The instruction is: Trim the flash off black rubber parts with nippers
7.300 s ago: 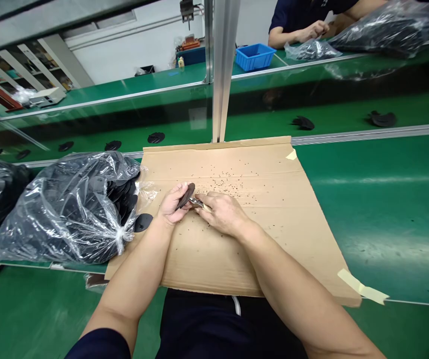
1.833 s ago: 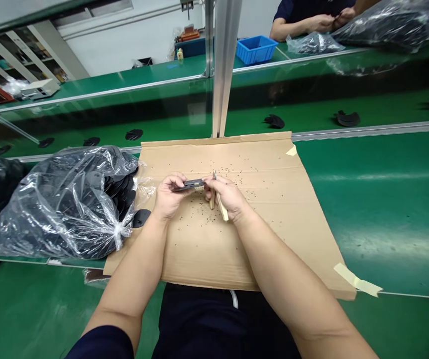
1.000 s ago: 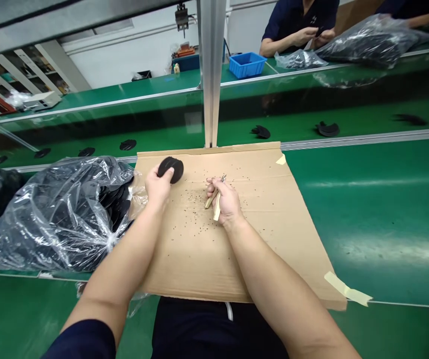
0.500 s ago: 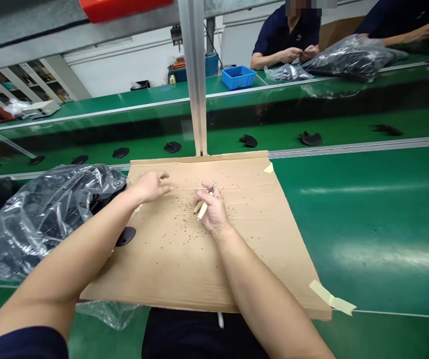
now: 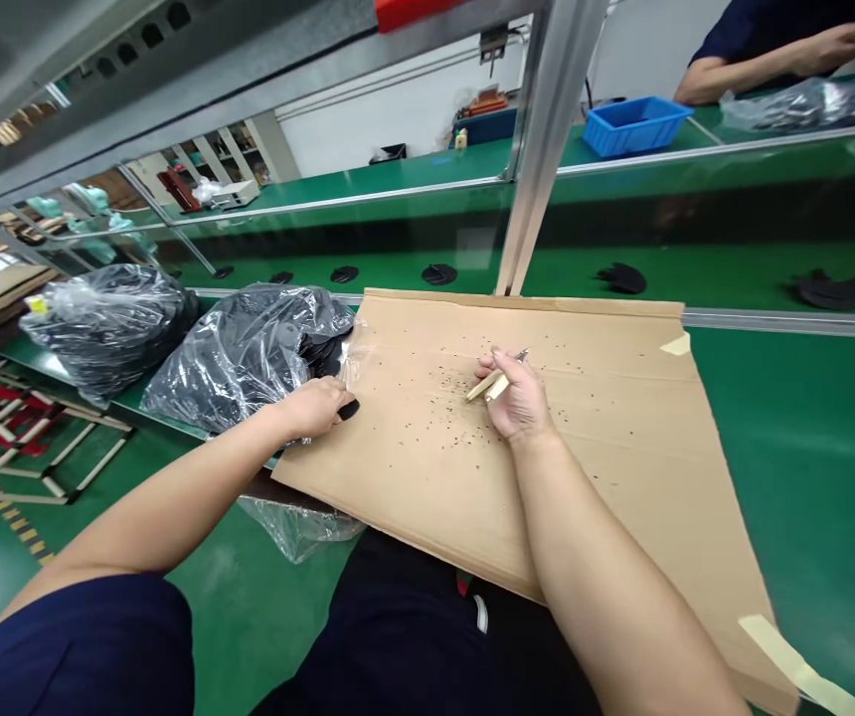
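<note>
Covering most of a disc [image 5: 350, 409] with the left hand [image 5: 317, 405], near nine o'clock on the cardboard [image 5: 606, 497], just beside the mouth of the bag [image 5: 230, 353]. Left fingers: bent over the disc; cannot tell whether pinched tight or merely resting, nor whether covering one disc or more.

Holding nippers [image 5: 497, 387] in the right hand [image 5: 523, 401], near the middle of the cardboard, with fingers clamped round the pale handles and metal tip aimed toward one o'clock. Too small to tell at the tip: parted or closed. Around and toward ten o'clock, scraps [image 5: 451, 408]. Past the eleven o'clock edge, fanned discs [image 5: 439, 273] on the belt [image 5: 558, 283].

Chief risk, by judgement: dropping the disc off the nine o'clock edge, from a shallow pinch on something so thin. Could also come away with two, because of flat faces clinging together, or snag the bag's loose film and spill more from its mouth. Possible shifting of the cardboard under a sideways drag, with tape [image 5: 676, 345] seen only at two and four o'clock. Lesser danger: pricking a finger on the exposed tip when bringing both hands together.
</note>
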### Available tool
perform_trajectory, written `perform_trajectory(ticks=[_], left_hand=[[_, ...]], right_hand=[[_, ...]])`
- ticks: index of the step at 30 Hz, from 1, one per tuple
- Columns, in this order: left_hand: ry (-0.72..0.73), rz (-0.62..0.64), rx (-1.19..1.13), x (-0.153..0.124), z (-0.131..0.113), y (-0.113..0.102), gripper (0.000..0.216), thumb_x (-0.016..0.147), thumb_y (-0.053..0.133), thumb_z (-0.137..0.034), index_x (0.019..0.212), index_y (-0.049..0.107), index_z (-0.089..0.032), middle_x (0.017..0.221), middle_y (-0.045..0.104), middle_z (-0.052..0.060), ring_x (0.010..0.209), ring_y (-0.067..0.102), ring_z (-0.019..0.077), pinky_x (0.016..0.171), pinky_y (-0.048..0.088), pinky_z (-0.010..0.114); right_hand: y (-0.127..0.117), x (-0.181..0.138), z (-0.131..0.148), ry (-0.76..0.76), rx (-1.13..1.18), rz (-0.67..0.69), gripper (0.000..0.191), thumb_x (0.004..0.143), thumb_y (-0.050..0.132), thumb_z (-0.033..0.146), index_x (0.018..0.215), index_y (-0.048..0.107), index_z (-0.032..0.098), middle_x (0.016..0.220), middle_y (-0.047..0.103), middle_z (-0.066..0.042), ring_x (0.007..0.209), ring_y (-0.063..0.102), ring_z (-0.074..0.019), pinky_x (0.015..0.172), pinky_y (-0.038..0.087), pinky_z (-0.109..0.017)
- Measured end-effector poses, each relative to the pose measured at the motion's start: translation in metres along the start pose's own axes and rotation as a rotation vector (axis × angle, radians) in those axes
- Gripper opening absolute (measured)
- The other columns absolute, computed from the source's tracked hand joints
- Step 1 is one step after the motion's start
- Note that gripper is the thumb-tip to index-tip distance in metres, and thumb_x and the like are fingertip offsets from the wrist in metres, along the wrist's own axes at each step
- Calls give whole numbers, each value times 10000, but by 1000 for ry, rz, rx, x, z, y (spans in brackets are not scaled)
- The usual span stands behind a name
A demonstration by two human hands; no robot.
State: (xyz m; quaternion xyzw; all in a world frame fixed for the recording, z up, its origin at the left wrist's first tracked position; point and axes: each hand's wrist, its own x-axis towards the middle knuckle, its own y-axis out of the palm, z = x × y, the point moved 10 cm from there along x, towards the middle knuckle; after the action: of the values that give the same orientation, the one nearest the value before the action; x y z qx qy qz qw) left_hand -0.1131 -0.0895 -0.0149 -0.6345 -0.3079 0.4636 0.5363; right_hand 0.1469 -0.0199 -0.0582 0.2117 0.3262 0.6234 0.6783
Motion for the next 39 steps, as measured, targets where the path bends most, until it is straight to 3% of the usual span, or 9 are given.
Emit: perform_trajectory(ticks=[6, 13, 16, 20, 24, 28, 30, 33, 39], left_hand=[[29, 19, 193, 3, -20, 6, 246, 798, 468, -42, 927, 673, -89, 929, 641, 186, 899, 600, 285, 821, 429, 372], [-7, -49, 220, 10, -28, 1, 275, 850, 394, -75, 935, 653, -111, 916, 638, 157, 839, 600, 257, 785, 427, 382], [-23, -170, 166, 25, -32, 2, 273, 840, 413, -105, 955, 660, -108, 894, 618, 154, 851, 595, 267, 799, 443, 389], [-28, -454, -34, 47, -43, 3, 277, 864, 423, -157, 1002, 660, -111, 946, 596, 151, 933, 564, 271, 887, 444, 403], [-49, -635, -185, 58, -49, 3, 261, 883, 432, -216, 987, 655, -128, 979, 580, 147, 927, 528, 283, 899, 436, 442], [-41, -651, -263, 64, -51, 2, 242, 877, 440, -220, 983, 647, -154, 991, 574, 133, 937, 515, 284, 914, 427, 441], [-46, -648, -297, 65, -49, 2, 227, 876, 448, -217, 980, 641, -158, 992, 572, 123, 944, 511, 279, 915, 422, 435], [-64, -634, -350, 65, -47, 3, 198, 871, 469, -221, 965, 631, -155, 992, 568, 114, 940, 497, 267, 904, 425, 424], [-103, -565, -413, 69, -45, 1, 172, 867, 489, -252, 942, 624, -175, 966, 551, 93, 953, 484, 251, 894, 422, 417]], right_hand=[[-1, 2, -3, 26, -1, 40, 518, 497, 874, 320, 885, 552, 203, 742, 596, 25, 600, 558, -122, 546, 526, -257], [-1, 0, -4, 87, -63, 61, 471, 555, 780, 269, 961, 546, 213, 768, 613, 26, 693, 614, -168, 597, 570, -325], [8, -7, 5, 70, -58, 119, 479, 580, 733, 267, 1013, 531, 229, 817, 624, 27, 780, 628, -180, 642, 573, -341], [2, 3, 37, -72, -99, 82, 535, 603, 718, 320, 1087, 499, 259, 874, 624, 34, 677, 579, -138, 608, 534, -304], [-29, 42, 104, -337, -575, -117, 542, 649, 706, 311, 1139, 484, 242, 873, 607, 24, 695, 564, -133, 654, 492, -275], [-47, 97, 168, -401, -1455, -360, 385, 743, 650, 223, 1112, 545, 185, 1039, 608, -68, 956, 588, -209, 885, 460, -356], [-51, 126, 188, -361, -1759, -435, 371, 744, 667, 201, 1100, 574, 151, 1093, 592, -133, 1057, 556, -283, 930, 425, -425], [-61, 165, 202, -245, -1961, -515, 407, 733, 695, 199, 1114, 592, 101, 1140, 562, -221, 1124, 517, -361, 914, 399, -478], [-91, 226, 180, 267, -2245, -570, 492, 749, 673, 209, 1212, 588, 67, 1105, 573, -293, 1149, 526, -392, 787, 398, -479]])
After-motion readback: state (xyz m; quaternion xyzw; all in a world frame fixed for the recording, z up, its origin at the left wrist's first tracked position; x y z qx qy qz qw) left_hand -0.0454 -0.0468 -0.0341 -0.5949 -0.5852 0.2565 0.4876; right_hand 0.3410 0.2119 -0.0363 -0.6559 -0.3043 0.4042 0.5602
